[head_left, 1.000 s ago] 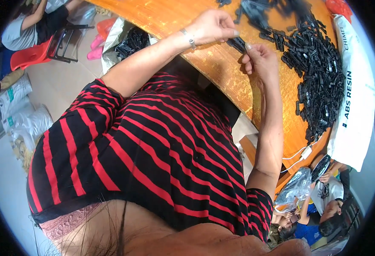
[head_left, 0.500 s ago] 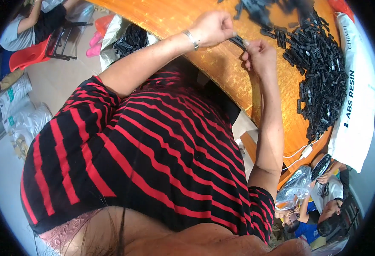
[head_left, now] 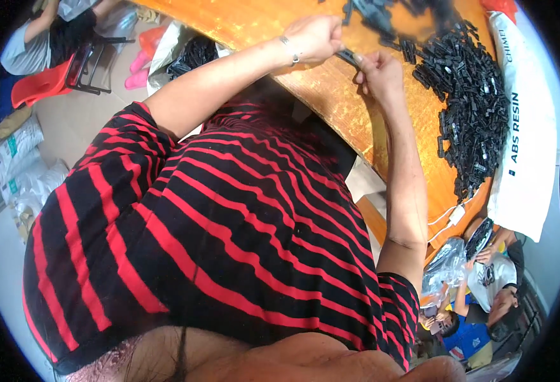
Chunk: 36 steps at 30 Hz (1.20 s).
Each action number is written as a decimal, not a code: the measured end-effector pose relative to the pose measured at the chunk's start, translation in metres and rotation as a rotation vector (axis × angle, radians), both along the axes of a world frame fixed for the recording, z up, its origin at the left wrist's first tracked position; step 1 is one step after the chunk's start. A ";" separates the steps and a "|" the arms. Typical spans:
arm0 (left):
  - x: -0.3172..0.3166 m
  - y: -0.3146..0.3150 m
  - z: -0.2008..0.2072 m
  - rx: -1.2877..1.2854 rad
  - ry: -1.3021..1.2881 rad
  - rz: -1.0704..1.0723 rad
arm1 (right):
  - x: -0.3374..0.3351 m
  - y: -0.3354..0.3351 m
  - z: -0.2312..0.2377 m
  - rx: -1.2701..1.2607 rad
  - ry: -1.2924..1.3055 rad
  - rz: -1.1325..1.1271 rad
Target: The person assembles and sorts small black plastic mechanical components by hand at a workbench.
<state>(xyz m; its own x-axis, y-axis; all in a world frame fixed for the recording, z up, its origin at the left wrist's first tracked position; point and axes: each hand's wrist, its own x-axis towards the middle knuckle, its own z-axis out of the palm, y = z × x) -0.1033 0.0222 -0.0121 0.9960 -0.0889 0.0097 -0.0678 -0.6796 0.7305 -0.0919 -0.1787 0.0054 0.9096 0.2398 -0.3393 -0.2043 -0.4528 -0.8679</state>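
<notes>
Both hands pinch one small black plastic clip (head_left: 347, 57) between them, left hand (head_left: 315, 37) and right hand (head_left: 376, 71) over the orange bench (head_left: 331, 102), the heap of black clips (head_left: 471, 108) lying just right.

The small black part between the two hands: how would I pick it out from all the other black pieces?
Start at the orange table, where a heap of black parts lies toward the white sack. Near the table's front edge, the left hand and right hand meet. The black part is the only one lifted off the table, pinched between both hands' fingertips, apart from the heap.
</notes>
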 end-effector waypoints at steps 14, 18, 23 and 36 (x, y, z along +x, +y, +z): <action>-0.079 0.141 0.048 -0.380 0.409 -0.111 | -0.020 0.002 0.014 0.022 -0.195 0.077; -0.096 0.221 0.037 -0.078 0.251 0.130 | 0.029 -0.029 0.006 -0.613 -0.651 0.018; -0.091 0.244 0.023 -0.141 0.234 0.198 | 0.044 -0.033 -0.003 -0.776 -0.719 0.043; -0.103 0.253 0.028 -0.029 0.029 0.221 | 0.027 -0.021 -0.009 -0.682 -0.864 0.144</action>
<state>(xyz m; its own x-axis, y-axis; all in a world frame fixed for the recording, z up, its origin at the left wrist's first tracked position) -0.2060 0.2748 0.0157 0.9911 0.1317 -0.0203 0.1023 -0.6541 0.7494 -0.0652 -0.1993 -0.0035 0.8826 0.3669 0.2941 0.4421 -0.8605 -0.2533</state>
